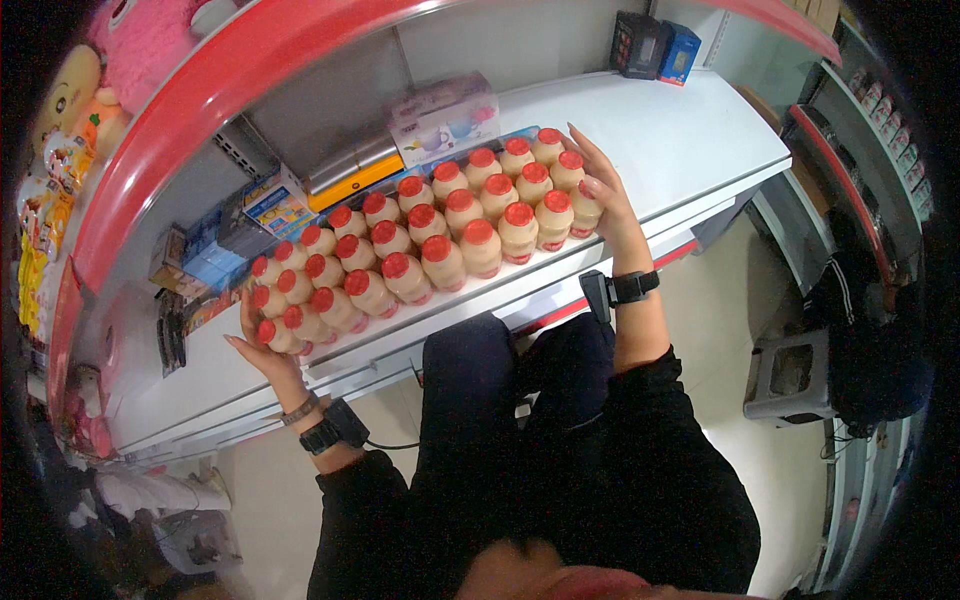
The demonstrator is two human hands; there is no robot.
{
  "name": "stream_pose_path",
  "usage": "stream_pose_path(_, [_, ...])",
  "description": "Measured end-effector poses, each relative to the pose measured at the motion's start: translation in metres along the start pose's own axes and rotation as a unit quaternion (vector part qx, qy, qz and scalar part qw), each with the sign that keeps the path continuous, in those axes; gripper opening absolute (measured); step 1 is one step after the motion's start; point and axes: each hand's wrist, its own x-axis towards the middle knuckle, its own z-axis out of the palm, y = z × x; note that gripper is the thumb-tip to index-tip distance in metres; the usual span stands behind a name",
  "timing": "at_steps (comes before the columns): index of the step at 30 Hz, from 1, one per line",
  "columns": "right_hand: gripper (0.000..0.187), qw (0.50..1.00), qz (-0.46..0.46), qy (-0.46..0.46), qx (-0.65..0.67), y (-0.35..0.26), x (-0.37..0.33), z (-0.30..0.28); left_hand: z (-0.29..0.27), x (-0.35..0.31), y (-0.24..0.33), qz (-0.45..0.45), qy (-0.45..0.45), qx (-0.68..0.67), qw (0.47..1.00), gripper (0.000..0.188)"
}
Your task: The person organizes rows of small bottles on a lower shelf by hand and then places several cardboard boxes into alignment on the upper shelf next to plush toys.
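- White shelf (pixel 690 150) ran beneath all the fingers.
- L hand (pixel 268 362): fingers spread, loosely curved agst L end of the red-capped bottles (pixel 442 268).
- R hand (pixel 616 205): fingers nearly straight, thumb apart, agst R end; neither hand closed round a bottle.
- Cream bottles stood in rows btwn both sets of fingers: prob. heavy en bloc, smooth, slightly squashy, apt to topple if squeezed unevenly; best hold was low, both ends.
- Pale pink box (pixel 445 122) sat past them, L of R fingertips.
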Motion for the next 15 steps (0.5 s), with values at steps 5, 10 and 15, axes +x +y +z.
stream_pose_path(5, [0.076, 1.000, -0.002, -0.012, -0.019, 0.0018, 0.0007, -0.0028, -0.0008, 0.0027, -0.0018, 0.015, 0.024, 0.031, 0.999, 0.072])
stream_pose_path(10, [0.070, 1.000, 0.007, 0.019, 0.010, 0.0020, 0.0007, 0.0027, 0.0004, 0.0023, 0.0016, 0.007, 0.031, 0.016, 0.999, 0.074])
stream_pose_path(15, [0.068, 0.999, 0.014, 0.003, 0.035, -0.0052, -0.0028, 0.0059, 0.0054, -0.0026, -0.0004, 0.031, 0.023, 0.056, 0.998, 0.075])
